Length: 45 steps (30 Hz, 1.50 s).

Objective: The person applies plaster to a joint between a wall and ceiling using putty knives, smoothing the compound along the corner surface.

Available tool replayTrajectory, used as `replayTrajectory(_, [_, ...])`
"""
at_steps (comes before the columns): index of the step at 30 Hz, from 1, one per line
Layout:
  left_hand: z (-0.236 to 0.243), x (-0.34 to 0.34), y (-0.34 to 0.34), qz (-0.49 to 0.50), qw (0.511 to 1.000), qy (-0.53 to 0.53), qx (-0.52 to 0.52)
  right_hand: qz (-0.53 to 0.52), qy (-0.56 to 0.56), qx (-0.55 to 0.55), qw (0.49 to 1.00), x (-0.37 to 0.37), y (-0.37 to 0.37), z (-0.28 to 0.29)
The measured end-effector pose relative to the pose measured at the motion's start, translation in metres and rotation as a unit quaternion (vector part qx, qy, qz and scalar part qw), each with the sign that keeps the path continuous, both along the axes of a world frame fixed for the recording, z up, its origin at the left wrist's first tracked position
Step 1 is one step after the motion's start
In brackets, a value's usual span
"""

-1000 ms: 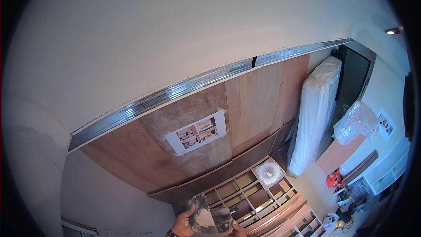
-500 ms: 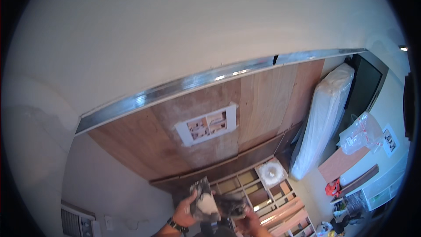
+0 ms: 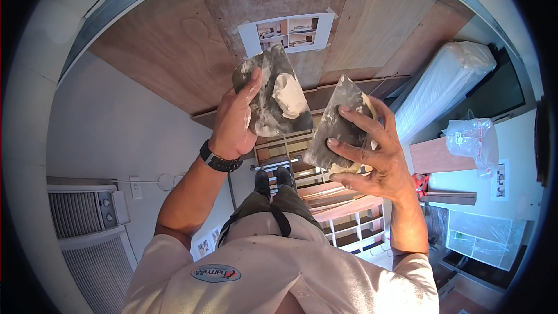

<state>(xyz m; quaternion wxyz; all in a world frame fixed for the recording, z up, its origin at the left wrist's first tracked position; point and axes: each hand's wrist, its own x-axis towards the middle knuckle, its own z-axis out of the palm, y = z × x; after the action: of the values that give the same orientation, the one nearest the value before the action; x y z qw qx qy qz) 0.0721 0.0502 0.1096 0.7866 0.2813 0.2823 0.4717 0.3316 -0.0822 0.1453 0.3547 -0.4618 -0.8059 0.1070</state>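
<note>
My left hand (image 3: 238, 122) grips a smeared metal plate (image 3: 261, 90), its thumb over the top, with a lump of white paste (image 3: 288, 96) on it. Just to its right, my right hand (image 3: 381, 151) holds a second, flat metal scraper blade (image 3: 340, 128) with a pale, smeared handle along its outer edge; my fingertips press on the face of the blade. The two tools are close together but apart, held up in front of my chest. My legs and dark shoes show below them.
Plywood panels (image 3: 209, 11) bear a taped printout (image 3: 285, 32). Below me lie slatted wooden frames (image 3: 354, 232). A wrapped mattress (image 3: 442, 87), plastic bag (image 3: 471, 148) and wrapped glass shelving (image 3: 482, 238) stand right. An air conditioner (image 3: 81, 215) sits in the left wall.
The view has tilted down toward my body, so the panels moved up in it. Both hands and their tools have risen from the lower edge into the middle, now farther apart.
</note>
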Motion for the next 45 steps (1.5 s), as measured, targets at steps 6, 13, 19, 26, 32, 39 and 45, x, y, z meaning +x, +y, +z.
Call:
replayTrajectory(6, [0.015, -0.003, -0.011, -0.004, 0.996, 0.062, 0.062, -0.009, -0.110, 0.029, 0.994, -0.012, 0.008, 0.025])
replayTrajectory(13, [0.016, -0.015, -0.015, 0.027, 0.994, 0.077, 0.074, 0.059, -0.229, 0.013, 0.971, -0.036, 0.010, 0.039])
replayTrajectory(19, [0.009, -0.053, -0.010, 0.100, 0.994, 0.011, 0.038, 0.032, 0.049, -0.160, 0.985, 0.003, 0.024, 0.028])
replayTrajectory(26, [-0.023, -0.096, -0.014, 0.119, 0.992, -0.006, -0.031, 0.048, 0.629, -0.128, 0.765, 0.115, 0.062, 0.089])
replayTrajectory(32, [-0.066, -0.129, -0.017, 0.107, 0.994, -0.001, -0.036, -0.115, 0.575, -0.024, 0.809, 0.206, 0.126, 0.197])
replayTrajectory(39, [-0.095, -0.136, -0.030, 0.132, 0.988, 0.008, -0.081, -0.236, 0.571, 0.011, 0.786, 0.236, 0.167, 0.235])
replayTrajectory(45, [-0.108, -0.142, -0.035, 0.146, 0.984, 0.024, -0.101, -0.259, 0.614, 0.011, 0.746, 0.250, 0.188, 0.243])
